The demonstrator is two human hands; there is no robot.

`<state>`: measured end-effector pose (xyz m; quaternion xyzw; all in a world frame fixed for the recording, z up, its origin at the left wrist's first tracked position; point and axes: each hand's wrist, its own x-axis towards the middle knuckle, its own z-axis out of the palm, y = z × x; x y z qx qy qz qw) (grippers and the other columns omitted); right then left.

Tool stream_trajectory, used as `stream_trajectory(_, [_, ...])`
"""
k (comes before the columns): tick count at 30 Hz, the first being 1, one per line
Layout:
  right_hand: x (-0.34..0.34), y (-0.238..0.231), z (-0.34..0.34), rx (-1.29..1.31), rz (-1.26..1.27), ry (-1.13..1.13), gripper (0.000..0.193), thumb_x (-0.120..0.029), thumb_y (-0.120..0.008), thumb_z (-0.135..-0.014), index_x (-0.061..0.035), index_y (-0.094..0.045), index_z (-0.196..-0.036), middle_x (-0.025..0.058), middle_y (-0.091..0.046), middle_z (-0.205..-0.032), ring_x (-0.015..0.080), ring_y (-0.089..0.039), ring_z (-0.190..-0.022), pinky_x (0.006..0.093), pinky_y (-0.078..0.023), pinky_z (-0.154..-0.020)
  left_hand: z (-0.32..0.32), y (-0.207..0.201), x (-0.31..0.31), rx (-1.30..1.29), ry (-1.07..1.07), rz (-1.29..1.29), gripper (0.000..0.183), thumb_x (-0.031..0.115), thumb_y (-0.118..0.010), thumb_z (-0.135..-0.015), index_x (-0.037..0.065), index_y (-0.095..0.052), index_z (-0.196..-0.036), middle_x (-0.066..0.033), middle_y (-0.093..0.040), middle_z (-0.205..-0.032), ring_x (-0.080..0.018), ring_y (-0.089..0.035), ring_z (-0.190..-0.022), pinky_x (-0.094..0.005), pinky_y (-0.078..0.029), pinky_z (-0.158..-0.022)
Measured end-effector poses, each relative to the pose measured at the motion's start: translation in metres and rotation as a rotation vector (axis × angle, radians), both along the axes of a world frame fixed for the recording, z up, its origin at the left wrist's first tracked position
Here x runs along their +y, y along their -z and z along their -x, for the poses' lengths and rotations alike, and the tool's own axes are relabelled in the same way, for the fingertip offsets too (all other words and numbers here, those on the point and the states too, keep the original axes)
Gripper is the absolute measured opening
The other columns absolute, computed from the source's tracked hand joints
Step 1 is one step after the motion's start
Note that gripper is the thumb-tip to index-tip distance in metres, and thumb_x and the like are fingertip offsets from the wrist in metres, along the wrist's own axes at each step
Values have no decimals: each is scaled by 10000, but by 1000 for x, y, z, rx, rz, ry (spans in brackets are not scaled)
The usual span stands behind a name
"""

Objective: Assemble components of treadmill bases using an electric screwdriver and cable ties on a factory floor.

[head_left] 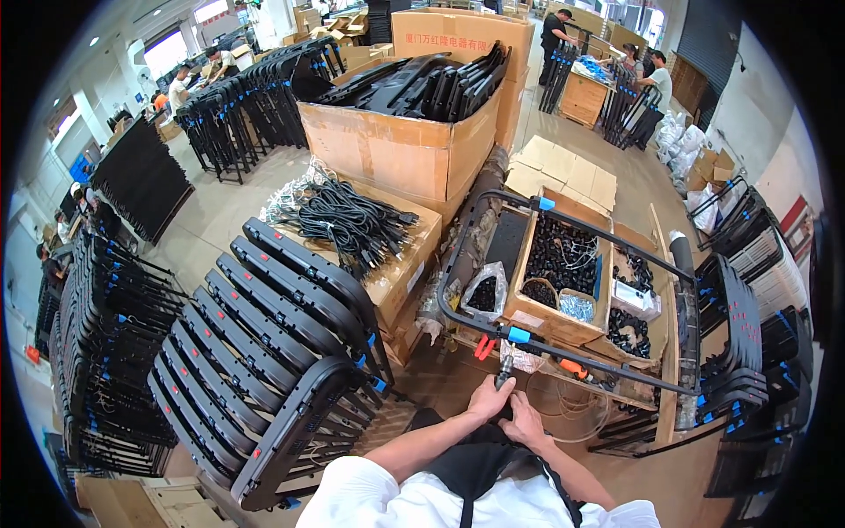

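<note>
At the far left, black frames [79, 334] stand packed close together. Next comes a slanting row of dark curved housings [255, 343], several with a small red mark. Past its upper end, a bundle of black cables [348, 220] lies on a cardboard carton [409, 264], before a larger open box [387, 145] heaped with black plastic parts [414, 84]. Near the middle, a pair of red handles [484, 348] sits above the person's left hand [488, 398], whose grip is closed around a dark hand tool [504, 371]. The tool's metal end points up toward a blue wrap [519, 335] on a black tube frame [616, 367]. The right hand [526, 422] wraps the same tool lower down, its grip equally narrow. Farther right, inside the frame's outline, an open carton holds small black pieces [559, 251]; dark frames [748, 343] line the right side.
</note>
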<state>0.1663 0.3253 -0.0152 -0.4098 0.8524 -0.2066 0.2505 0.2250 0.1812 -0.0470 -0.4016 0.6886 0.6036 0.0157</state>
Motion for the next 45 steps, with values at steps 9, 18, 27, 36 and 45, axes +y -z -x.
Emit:
stream_trajectory(9, [3,-8,-20,-16,-45,35,682,-210,-774,-778,20,-537,-1375,216,-527,-1407,458,-605,-1201,524,-513,-1028,-17,4,7,59,-11,-55,604,567,-654,-984,15,-655,-1228,-215,-726,-1100,-307,-701,-1051,-435,-531,-926])
stream_trajectory(18, [29,22,-43,-105,-40,13,733,-266,-746,-810,-30,-442,-1434,227,-579,-1265,448,-624,-1156,521,-530,-996,-47,64,10,-38,32,-209,576,533,-657,-1006,-26,-685,-1142,-156,-728,-1047,-231,-669,-976,-394,-524,-881])
stream_trajectory(27, [100,-23,-17,-126,-62,422,727,-262,-700,-829,-47,-475,-1486,226,-602,-1344,437,-620,-1211,511,-517,-1037,20,20,45,6,548,-86,524,494,-561,-1067,18,-688,-1247,-130,-736,-1020,-231,-684,-944,-379,-537,-886])
stream_trajectory(36, [212,9,126,-86,86,1067,628,-218,-728,-834,-72,-534,-1413,244,-626,-1340,446,-637,-1192,501,-519,-1020,157,-46,93,193,832,-143,307,270,-576,-1093,35,-689,-1255,-8,-681,-953,-92,-631,-820,-262,-532,-755])
stream_trajectory(45, [318,100,291,0,-69,1089,728,-147,-708,-856,-54,-423,-1519,330,-599,-1294,500,-631,-1163,554,-550,-956,406,-15,179,196,847,408,297,299,-610,-1030,81,-739,-1186,-194,-754,-1068,-378,-730,-997,-441,-558,-892])
